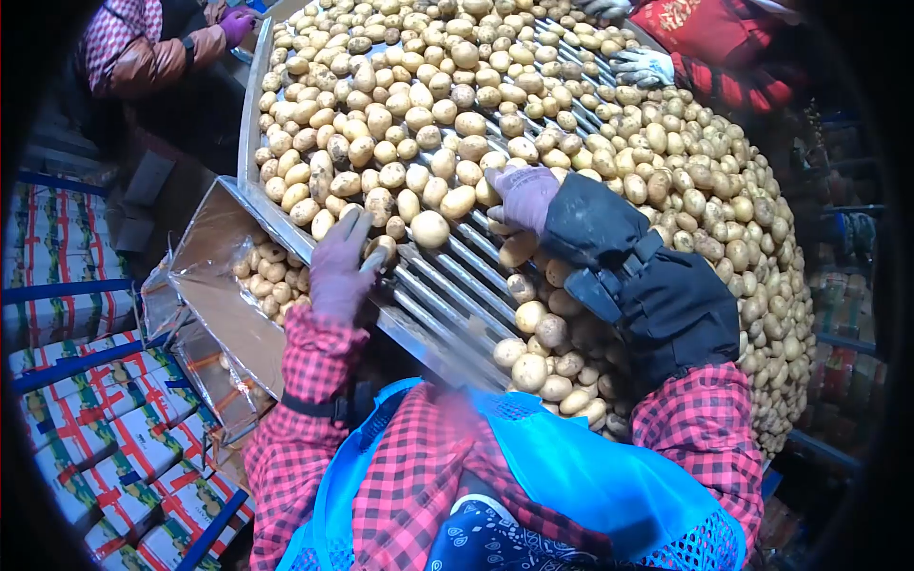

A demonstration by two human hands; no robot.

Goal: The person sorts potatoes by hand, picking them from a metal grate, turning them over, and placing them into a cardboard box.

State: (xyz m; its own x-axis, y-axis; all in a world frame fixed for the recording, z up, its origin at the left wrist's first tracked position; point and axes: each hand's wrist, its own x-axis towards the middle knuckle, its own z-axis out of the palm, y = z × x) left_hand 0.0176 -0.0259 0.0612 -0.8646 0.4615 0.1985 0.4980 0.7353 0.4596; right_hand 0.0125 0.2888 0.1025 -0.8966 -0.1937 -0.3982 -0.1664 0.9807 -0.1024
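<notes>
My left hand, in a dusty purple glove, rests at the near left edge of a slatted metal sorting table. Its fingers and thumb are spread, close against a small potato. A rounder potato lies just beyond, on the bars. My right hand, gloved alike under a dark sleeve cover, reaches over the bars from the right with fingers apart. Potatoes touch it, among them a potato partly beneath the palm. Neither hand visibly lifts anything.
A potato heap fills the right side. Left of the table, an open lined carton holds potatoes. Printed cartons are stacked at lower left. Across the table is a co-worker's gloved hand; another person's purple glove shows at upper left.
</notes>
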